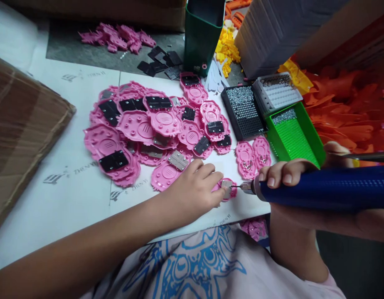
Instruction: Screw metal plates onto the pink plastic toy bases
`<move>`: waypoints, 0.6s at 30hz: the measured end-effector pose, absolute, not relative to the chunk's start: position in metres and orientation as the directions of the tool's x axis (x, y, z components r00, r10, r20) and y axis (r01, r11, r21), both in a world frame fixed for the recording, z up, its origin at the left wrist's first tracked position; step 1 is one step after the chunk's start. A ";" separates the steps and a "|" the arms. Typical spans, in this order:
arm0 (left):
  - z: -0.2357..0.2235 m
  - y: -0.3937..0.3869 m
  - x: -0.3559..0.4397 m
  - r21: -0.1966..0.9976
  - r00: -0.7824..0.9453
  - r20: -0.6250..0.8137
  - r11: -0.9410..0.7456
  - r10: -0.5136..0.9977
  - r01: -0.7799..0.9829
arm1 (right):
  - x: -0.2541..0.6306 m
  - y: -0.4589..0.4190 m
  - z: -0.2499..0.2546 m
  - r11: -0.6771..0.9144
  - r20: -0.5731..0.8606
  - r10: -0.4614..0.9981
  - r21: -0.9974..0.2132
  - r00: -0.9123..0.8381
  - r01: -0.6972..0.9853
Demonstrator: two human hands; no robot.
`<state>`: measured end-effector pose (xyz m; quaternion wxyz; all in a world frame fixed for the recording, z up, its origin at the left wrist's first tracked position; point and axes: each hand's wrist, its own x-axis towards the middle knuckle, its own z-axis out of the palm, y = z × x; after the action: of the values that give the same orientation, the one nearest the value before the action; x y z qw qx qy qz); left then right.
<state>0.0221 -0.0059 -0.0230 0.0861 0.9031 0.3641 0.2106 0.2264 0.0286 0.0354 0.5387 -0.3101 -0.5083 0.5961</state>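
My left hand (200, 185) is closed on a small pink plastic casing (234, 192) with a grey metal plate on it, holding it down on the white table covering. My right hand (291, 178) grips a blue electric screwdriver (323, 187), its thin bit reaching the plate. A slim metal tool (369, 156), perhaps tweezers, juts out by my right hand. Two pink casings (244, 160) with loose small metal parts on them lie just beyond the bit. To the left, a heap of pink casings (134, 126) carries black or silver plates.
Screws fill parts of a black tray (243, 128) and a green tray (313, 147), beside a clear tray (281, 99). A green bin (200, 45) stands behind. Cardboard (23, 133) borders the left; orange pieces (344, 108) pile up on the right. Pink parts (117, 37) lie at the back.
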 end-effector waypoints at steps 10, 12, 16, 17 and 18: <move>-0.021 -0.010 0.028 0.360 0.633 0.209 -0.660 0.746 0.659 | 0.213 0.018 0.045 0.219 0.251 0.933 -0.965 -0.257 -0.147; -0.021 -0.010 0.028 0.371 0.634 0.199 -0.656 0.747 0.657 | 0.213 0.020 0.042 0.175 0.213 0.937 -0.972 -0.277 -0.157; -0.023 -0.009 0.027 0.394 0.641 0.184 -0.653 0.745 0.647 | 0.215 0.030 0.034 0.234 0.326 0.887 -0.928 -0.326 -0.291; -0.023 -0.009 0.027 0.396 0.639 0.181 -0.650 0.747 0.648 | 0.217 0.035 0.033 0.229 0.337 0.882 -0.917 -0.329 -0.326; -0.023 -0.009 0.027 0.399 0.638 0.178 -0.648 0.749 0.649 | 0.220 0.042 0.033 0.217 0.335 0.885 -0.912 -0.324 -0.348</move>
<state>0.0266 -0.0093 -0.0231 0.1508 0.8924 0.3917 0.1658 0.2199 0.0419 0.0335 0.5317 -0.2350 -0.5709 0.5798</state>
